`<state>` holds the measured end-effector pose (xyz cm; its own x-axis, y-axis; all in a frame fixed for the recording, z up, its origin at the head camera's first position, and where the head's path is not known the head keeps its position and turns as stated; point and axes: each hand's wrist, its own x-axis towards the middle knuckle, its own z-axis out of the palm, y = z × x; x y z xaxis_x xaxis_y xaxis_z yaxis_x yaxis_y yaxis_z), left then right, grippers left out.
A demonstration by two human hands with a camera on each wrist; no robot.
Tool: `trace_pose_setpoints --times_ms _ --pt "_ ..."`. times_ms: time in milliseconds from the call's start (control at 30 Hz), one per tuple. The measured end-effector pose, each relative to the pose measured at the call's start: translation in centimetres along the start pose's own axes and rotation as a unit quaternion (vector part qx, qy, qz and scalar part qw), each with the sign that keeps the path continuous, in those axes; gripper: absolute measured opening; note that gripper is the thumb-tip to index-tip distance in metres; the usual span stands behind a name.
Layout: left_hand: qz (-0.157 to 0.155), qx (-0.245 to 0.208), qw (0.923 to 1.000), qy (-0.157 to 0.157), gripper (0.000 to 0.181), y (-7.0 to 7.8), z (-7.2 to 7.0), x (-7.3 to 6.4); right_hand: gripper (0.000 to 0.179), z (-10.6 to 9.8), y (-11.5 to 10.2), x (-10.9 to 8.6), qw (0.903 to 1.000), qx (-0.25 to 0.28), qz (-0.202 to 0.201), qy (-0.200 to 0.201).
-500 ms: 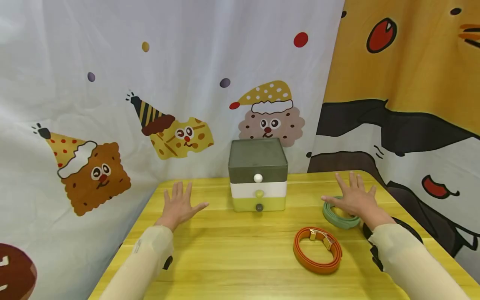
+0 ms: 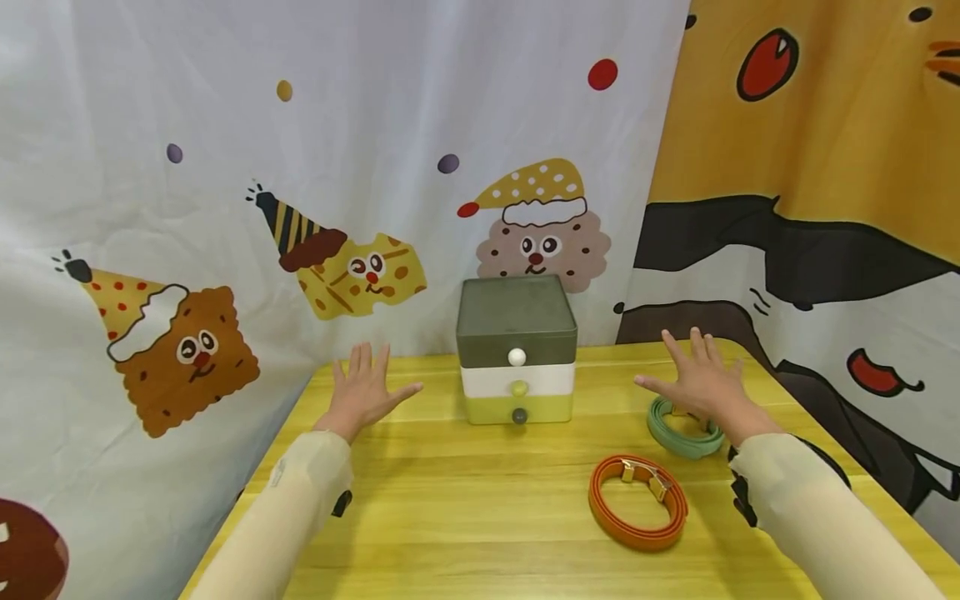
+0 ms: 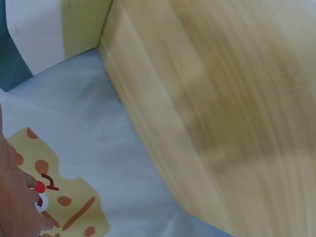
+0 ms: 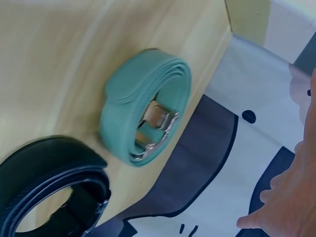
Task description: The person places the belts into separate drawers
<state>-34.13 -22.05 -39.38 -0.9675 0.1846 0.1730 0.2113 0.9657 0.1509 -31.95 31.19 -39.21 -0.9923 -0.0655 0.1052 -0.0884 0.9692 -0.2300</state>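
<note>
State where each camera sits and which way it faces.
Head: on the head, facing forward and down at table, box and orange belt; left hand, right hand and sleeves show.
Left wrist: on that wrist, facing table and box; part of left hand at left edge.
Right wrist: on that wrist, facing green belt and black belt; part of right hand at right edge.
Head and right wrist share the green belt.

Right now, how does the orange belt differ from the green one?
The orange belt sits nearer the camera in the head view; the green belt sits farther back and more to the right. The orange belt shows whole there, while the green belt is partly hidden. Both lie coiled on the table.
</note>
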Motion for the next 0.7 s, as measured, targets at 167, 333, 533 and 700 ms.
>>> trace_pose_setpoints --times_ms 167,333,533,700 --pt "-0.007 -0.013 0.9998 -0.009 0.107 0.3 -1.2 0.6 0.112 -0.8 -1.7 0.6 0.9999 0.013 0.001 0.0" --pt "-0.004 -0.022 0.9997 -0.006 0.11 1.0 -2.1 1.5 0.111 -1.5 -2.6 0.9 0.9996 0.026 0.0 0.005" --pt "0.003 -0.041 0.9991 -0.007 0.111 2.4 -3.1 2.5 0.109 -2.3 -3.4 1.2 0.9989 0.046 -0.001 0.007" --pt "0.006 -0.055 0.9984 -0.01 0.11 3.3 -4.2 3.1 0.11 -2.8 -4.8 1.7 0.9974 0.071 0.004 0.015"
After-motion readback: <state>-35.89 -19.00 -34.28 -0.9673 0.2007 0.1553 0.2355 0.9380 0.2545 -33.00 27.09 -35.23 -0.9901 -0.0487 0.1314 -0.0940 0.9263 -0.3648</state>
